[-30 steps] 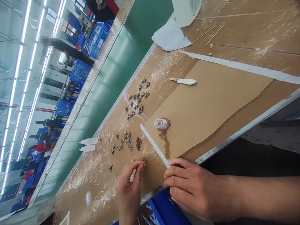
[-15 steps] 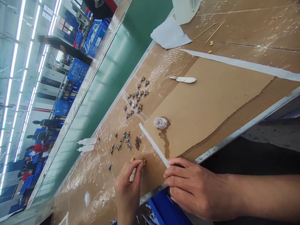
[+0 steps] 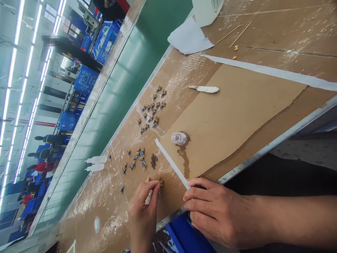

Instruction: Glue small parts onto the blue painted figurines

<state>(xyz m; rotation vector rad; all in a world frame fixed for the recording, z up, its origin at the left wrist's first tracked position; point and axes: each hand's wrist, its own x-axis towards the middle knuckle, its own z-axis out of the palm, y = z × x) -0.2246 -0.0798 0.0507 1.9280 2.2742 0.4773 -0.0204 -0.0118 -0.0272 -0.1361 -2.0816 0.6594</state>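
Observation:
My left hand is closed in a pinch, thumb and forefinger holding a small figurine just above the table. Its details are mostly hidden by my fingertips. Beyond it lie a little heap of dark brown bits and a loose group of blue-and-gold figurines. A second group of similar figurines is farther off. Lying over the table's near edge, beside a white tape strip, is my right hand. Its fingers are loosely bent, with nothing visible in them.
A small open jar stands on a brown cardboard sheet beside a wet stain. A white-handled tool rests near the sheet's edge. Two white squeeze bottles, a white cloth and thin sticks are around. People work in the background.
The view has shifted very slightly. Both hands keep their places, and the left still pinches the small figurine.

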